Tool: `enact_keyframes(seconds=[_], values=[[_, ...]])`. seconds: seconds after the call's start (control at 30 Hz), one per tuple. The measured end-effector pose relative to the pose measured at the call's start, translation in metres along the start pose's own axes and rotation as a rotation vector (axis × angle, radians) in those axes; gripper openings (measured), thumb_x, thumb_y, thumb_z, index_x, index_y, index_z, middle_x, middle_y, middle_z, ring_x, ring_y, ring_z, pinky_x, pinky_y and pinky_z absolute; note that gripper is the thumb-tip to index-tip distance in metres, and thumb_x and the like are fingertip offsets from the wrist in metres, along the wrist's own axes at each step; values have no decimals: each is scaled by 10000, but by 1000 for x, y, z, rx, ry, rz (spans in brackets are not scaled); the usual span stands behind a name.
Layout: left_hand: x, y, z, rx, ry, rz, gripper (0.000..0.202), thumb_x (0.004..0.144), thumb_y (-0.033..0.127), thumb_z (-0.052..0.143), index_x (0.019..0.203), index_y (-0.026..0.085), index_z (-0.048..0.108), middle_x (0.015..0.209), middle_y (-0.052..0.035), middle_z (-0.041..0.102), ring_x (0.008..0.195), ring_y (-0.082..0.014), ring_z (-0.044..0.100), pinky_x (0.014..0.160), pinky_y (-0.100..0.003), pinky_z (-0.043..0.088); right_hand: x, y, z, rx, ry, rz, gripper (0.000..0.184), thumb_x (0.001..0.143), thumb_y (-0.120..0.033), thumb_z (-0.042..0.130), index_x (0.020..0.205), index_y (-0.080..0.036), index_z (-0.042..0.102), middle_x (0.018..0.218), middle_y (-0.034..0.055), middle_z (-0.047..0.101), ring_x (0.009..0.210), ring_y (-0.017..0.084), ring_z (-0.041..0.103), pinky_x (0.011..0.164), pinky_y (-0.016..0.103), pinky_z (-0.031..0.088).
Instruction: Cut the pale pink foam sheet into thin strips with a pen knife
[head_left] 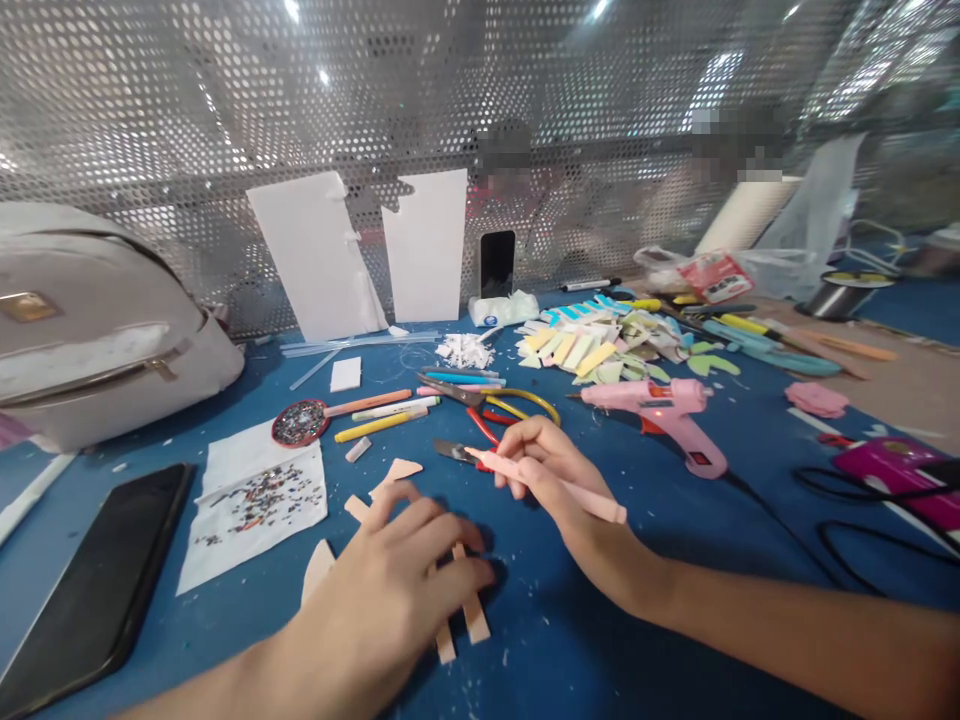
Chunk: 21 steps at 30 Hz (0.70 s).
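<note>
My left hand (405, 575) lies palm down, fingers spread, pressing on tan foam cut-outs (397, 470) and strips (474, 620) on the blue table (585, 640). My right hand (551, 470) is closed around a pink craft knife (600, 500), held like a pen, with the blade (452, 451) pointing left toward the tan pieces. Red-handled scissors (487, 425) lie just behind the right hand.
A pink glue gun (664, 410) sits right of my hands, its black cord (825, 540) trailing right. Pens (382, 412), a glitter dish (298, 422), a paper with glitter (255, 500), a black phone (97, 585), a beige bag (97, 320) and colourful foam scraps (600, 345) surround them.
</note>
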<state>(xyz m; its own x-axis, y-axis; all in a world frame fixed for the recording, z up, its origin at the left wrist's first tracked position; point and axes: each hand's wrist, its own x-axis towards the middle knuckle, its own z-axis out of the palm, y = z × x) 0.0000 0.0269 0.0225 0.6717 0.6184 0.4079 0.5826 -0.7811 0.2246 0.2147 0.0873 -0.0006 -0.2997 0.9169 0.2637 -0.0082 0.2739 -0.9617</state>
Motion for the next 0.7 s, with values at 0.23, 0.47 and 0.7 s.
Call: enact_keyframes(seconds=[0.23,0.47,0.7], values=[[-32,10,9,265,99,-161,581,1042,642,426,1384,185,532,1290,-80,664,1233,-261,548,1116,-404,255,-2,-6,-1,-3,-24,14,108,1033,-276,519,971,-227,593,853,-5,608,732,138,575,686,261,493],[-40,-4,0,272,-19,-227,822,837,469,747,1493,138,379,1322,-77,652,1221,-260,574,1148,-394,190,-3,-8,-3,-21,-65,41,127,1045,-309,515,979,-236,594,866,-5,603,743,135,572,691,260,486],[-39,-7,-15,387,-16,-133,744,957,673,604,1468,147,482,1354,-93,655,1229,-266,557,1112,-393,230,-7,-13,-2,-46,-240,81,149,1025,-337,519,955,-214,567,770,-27,536,680,138,524,632,263,427]])
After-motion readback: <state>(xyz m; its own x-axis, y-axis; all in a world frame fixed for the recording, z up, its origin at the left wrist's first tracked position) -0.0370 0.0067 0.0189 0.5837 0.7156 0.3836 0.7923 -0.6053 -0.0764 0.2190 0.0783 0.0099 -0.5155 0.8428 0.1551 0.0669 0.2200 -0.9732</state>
